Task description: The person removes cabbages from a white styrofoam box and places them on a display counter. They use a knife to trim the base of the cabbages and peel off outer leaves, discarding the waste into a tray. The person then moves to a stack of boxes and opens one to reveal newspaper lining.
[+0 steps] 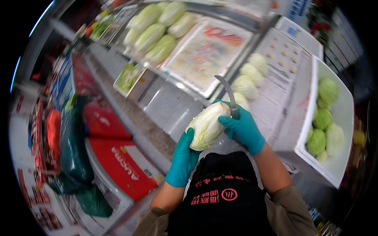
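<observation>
A pale napa cabbage (208,126) is held in front of my black apron (220,188). My left hand (183,160), in a teal glove, grips its leafy end from below. In the same kind of glove, my right hand (243,126) grips a curved knife (231,98) and steadies the cabbage's stem end with its fingers. The blade points up and away from me, its hooked tip over the stall's edge. Much of the knife's handle is hidden by the glove. Several round white cabbages (245,84) sit in a row just beyond my right hand.
Several napa cabbages (153,32) lie beside a foam box lid (211,53) on the stall. A foam box (304,150) at right holds green cabbages (323,118). Cut leaves fill a small box (128,78). At left stands a red chest freezer (121,165) with dark green plastic bags (75,144).
</observation>
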Motion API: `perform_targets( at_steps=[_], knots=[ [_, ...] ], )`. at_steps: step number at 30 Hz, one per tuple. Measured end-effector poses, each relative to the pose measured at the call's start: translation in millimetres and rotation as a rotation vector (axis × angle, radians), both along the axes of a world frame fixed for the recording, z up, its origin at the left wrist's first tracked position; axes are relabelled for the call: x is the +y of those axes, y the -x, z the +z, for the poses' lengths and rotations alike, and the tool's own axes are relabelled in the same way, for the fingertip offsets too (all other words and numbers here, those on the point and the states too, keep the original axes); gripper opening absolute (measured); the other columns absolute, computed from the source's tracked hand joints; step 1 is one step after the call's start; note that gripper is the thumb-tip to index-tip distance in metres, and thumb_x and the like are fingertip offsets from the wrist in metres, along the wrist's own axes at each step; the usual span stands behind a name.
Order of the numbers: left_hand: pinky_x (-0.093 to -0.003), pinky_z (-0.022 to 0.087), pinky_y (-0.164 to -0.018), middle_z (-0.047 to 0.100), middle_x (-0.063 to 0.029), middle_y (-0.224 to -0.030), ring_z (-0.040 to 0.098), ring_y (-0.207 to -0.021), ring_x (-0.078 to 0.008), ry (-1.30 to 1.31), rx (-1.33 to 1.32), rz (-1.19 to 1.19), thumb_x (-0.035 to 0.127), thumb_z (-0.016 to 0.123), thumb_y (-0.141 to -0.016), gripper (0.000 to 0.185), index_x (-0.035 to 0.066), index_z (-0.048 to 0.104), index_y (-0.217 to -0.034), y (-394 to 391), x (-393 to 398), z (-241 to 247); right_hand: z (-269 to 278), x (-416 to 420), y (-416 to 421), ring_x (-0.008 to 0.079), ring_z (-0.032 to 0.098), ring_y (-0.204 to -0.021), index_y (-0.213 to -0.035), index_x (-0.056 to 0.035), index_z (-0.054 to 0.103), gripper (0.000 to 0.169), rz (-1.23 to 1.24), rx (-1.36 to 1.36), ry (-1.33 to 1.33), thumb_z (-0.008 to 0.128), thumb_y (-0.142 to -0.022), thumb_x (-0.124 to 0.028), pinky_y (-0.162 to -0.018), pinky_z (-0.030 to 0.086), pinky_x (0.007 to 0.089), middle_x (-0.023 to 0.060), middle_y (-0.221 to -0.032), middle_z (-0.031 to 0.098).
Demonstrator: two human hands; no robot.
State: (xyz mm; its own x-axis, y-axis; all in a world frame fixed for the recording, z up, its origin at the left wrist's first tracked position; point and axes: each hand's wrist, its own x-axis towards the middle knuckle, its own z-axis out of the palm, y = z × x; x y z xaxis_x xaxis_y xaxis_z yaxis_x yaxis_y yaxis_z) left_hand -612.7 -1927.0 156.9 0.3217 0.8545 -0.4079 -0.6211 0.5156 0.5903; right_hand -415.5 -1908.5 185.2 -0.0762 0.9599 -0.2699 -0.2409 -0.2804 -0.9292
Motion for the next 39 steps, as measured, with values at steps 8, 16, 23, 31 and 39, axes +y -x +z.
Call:
perform_targets(
  at_steps=[8, 16, 23, 31, 39],
  knots=[
    [-0.0399, 0.045, -0.094, 0.053, -0.0113, -0.125, 0.054, -0.112, -0.0242, 0.174, 0.326, 0.155, 0.040, 0.051, -0.094, 0.054, 0.003, 0.043, -0.133, 119.4, 23.3, -49.3, -55.3, 133.4, 133.2, 0.0063, 0.047, -0.043, -0.109, -0.0051, 0.062, 0.042, 0.462, 0.091, 0.200, 0.073, -0.078, -0.030, -0.037, 0.035, 0.0210, 0.0009, -0.068, 0.056],
    [-0.0333, 0.040, -0.099, 0.050, -0.0163, -0.128, 0.048, -0.118, -0.0233, -0.131, 0.879, 0.052, 0.025, 0.072, -0.080, 0.073, -0.001, 0.034, -0.138, 213.5, 151.7, -21.6, -75.6, 238.5, 248.9, 0.0108, 0.057, -0.055, -0.109, -0.0026, 0.058, 0.048, 0.818, 0.000, 0.146, 0.076, -0.075, -0.032, -0.043, 0.044, 0.0228, 0.0061, -0.081, 0.063],
    [-0.0341, 0.049, -0.088, 0.060, -0.0133, -0.113, 0.060, -0.101, -0.0214, 0.059, 0.548, 0.219, 0.018, 0.074, -0.075, 0.064, -0.001, 0.044, -0.129, 253.7, 233.8, -14.8, -66.6, 339.9, 315.6, 0.0124, 0.060, -0.063, -0.107, -0.0008, 0.057, 0.045, 1.039, -0.073, 0.149, 0.074, -0.078, -0.030, -0.049, 0.049, 0.0251, 0.0075, -0.084, 0.063],
    [-0.0337, 0.048, -0.089, 0.058, -0.0138, -0.114, 0.059, -0.103, -0.0209, 0.128, 0.470, 0.241, 0.020, 0.075, -0.076, 0.065, -0.002, 0.044, -0.129, 346.7, 338.3, -51.1, -81.7, 444.3, 406.7, 0.0107, 0.058, -0.065, -0.104, -0.0015, 0.060, 0.039, 1.032, -0.189, 0.227, 0.073, -0.079, -0.029, -0.052, 0.047, 0.0249, 0.0051, -0.083, 0.062],
    [-0.0336, 0.048, -0.089, 0.056, -0.0134, -0.118, 0.058, -0.103, -0.0216, -0.049, 0.421, 0.170, 0.022, 0.080, -0.067, 0.076, -0.003, 0.041, -0.128, 470.6, 445.5, -67.1, -70.8, 554.4, 525.5, 0.0103, 0.059, -0.075, -0.112, -0.0047, 0.058, 0.042, 0.748, -0.369, 0.128, 0.073, -0.080, -0.029, -0.065, 0.050, 0.0270, 0.0039, -0.089, 0.064]
  ],
)
